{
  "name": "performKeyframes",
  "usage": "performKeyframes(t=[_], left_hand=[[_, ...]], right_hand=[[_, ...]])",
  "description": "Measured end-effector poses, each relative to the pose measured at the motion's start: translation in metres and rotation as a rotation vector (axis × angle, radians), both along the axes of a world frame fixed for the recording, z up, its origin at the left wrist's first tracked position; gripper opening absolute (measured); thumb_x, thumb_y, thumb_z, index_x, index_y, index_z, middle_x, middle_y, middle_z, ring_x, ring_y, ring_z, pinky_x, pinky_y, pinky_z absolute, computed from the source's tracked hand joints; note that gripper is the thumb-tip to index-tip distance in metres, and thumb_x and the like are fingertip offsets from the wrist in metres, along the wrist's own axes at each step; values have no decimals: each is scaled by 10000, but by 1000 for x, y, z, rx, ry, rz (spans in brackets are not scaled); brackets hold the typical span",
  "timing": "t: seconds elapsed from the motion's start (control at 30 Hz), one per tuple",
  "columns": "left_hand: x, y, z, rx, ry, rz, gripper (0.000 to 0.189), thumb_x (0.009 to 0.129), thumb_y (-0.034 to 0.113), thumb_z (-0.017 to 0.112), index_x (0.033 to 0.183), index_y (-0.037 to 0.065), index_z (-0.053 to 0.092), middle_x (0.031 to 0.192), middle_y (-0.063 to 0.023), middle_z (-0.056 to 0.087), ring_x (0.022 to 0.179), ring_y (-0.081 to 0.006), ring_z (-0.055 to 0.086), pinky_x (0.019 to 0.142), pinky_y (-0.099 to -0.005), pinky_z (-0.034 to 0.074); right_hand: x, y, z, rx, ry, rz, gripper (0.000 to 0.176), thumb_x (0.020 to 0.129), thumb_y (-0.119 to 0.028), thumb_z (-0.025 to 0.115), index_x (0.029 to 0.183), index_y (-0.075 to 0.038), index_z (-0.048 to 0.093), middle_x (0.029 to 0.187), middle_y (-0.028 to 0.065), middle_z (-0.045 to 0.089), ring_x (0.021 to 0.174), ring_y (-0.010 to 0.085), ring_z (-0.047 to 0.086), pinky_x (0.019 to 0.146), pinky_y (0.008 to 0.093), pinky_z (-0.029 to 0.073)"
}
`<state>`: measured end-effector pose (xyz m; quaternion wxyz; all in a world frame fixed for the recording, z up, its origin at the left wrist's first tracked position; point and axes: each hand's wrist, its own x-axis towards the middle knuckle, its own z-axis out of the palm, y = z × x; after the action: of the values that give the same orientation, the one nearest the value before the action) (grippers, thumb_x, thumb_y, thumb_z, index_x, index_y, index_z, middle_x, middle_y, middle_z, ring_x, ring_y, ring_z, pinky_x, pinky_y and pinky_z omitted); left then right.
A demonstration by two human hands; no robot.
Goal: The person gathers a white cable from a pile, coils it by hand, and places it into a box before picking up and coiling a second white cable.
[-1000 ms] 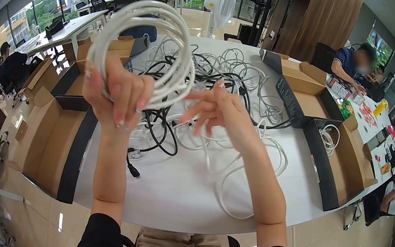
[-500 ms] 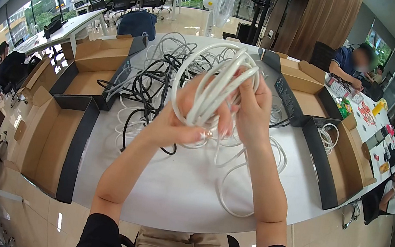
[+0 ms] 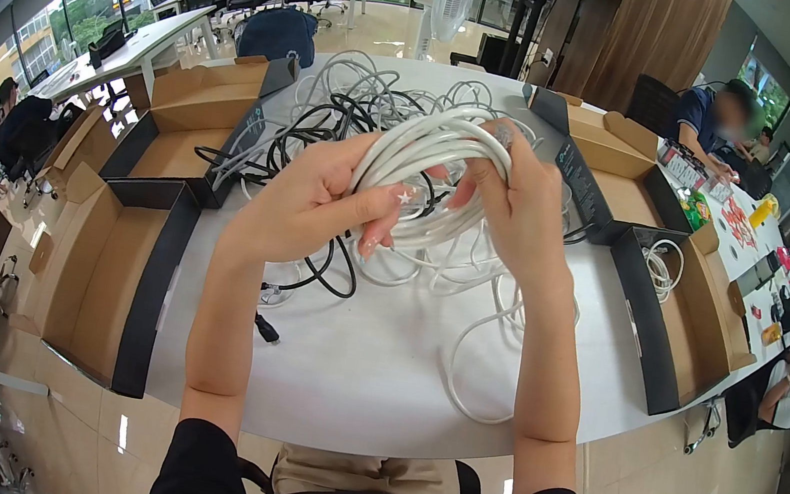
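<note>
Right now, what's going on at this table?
A person grips a coil of white cable in both hands, the left hand on its left side and the right hand on its right, above the white table. A tangle of black and white cables lies behind. Open cardboard boxes flank the table; a right one holds a small white cable bundle.

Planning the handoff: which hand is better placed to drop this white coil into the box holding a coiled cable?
Probably the right hand: it grips the white coil on the side nearest that box. The left hand grips too, farther off.
</note>
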<state>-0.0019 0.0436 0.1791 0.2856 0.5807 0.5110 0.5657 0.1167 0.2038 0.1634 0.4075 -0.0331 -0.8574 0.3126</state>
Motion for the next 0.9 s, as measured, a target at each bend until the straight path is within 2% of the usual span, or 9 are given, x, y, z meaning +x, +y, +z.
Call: performKeyframes(t=[0.1, 0.23, 0.37, 0.43, 0.53, 0.63, 0.73, 0.83, 0.9], left_hand=[[-10, 0, -5, 8, 7, -94, 315, 815, 176, 542, 1014, -66, 511, 606, -32, 536, 532, -84, 531, 547, -234, 468], [-18, 4, -12, -33, 80, -192, 222, 834, 161, 571, 951, -28, 567, 682, -46, 589, 562, -75, 547, 494, -212, 428], [-14, 18, -20, -108, -113, 33, 351, 844, 312, 568, 725, -17, 600, 523, -34, 551, 422, -68, 493, 416, -196, 376], [-3, 29, -27, -101, -8, 274, 453, 844, 376, 554, 564, 21, 562, 407, -7, 471, 351, -57, 428, 365, -193, 320], [2, 33, -28, -122, 47, 363, 472, 836, 384, 562, 517, 37, 541, 379, 13, 428, 331, -43, 389, 343, -193, 278], [1, 33, -23, -103, 24, 324, 467, 831, 378, 567, 505, 45, 537, 368, 32, 392, 315, -30, 348, 329, -194, 241], [-1, 26, -22, -119, -1, 261, 445, 829, 355, 570, 509, 47, 541, 365, 41, 374, 307, -23, 324, 325, -191, 222], [-1, 19, -16, -125, 35, 244, 429, 835, 331, 559, 520, 41, 545, 365, 40, 378, 302, -18, 318, 320, -190, 217], [1, 13, -10, -117, 12, 202, 419, 836, 317, 555, 526, 36, 548, 365, 39, 381, 303, -13, 317, 316, -190, 212]], right_hand=[[5, -3, 4, 122, -32, -30, 201, 810, -93, 563, 974, -4, 488, 577, 101, 583, 521, 242, 589, 468, 317, 420], [1, -11, -7, 531, -68, -169, 271, 735, -84, 583, 986, -49, 484, 629, 71, 561, 545, 222, 590, 455, 324, 429], [-8, -14, -19, 760, -56, -310, 207, 685, -88, 571, 881, -63, 511, 624, 33, 504, 548, 184, 583, 444, 289, 440], [-13, -12, -26, 869, -59, -357, 143, 691, -96, 572, 822, -59, 529, 614, 32, 495, 549, 181, 584, 447, 280, 442], [-11, -5, -22, 816, -74, -282, 70, 691, -101, 582, 720, -51, 542, 639, 36, 534, 575, 193, 595, 474, 288, 451], [-6, -5, -8, 451, -53, -74, 116, 712, -141, 607, 728, -40, 554, 666, 58, 566, 582, 202, 583, 512, 292, 450], [7, 9, 3, 323, -91, 226, 194, 746, -200, 627, 790, -21, 570, 673, 50, 575, 613, 169, 565, 544, 279, 437], [4, 39, -4, -169, -23, 360, 272, 771, -256, 630, 874, -10, 577, 700, 24, 569, 669, 136, 547, 577, 271, 431], [-9, 40, -16, -201, 19, 354, 267, 832, -264, 581, 886, -3, 578, 786, 19, 589, 709, 110, 548, 624, 252, 424]])
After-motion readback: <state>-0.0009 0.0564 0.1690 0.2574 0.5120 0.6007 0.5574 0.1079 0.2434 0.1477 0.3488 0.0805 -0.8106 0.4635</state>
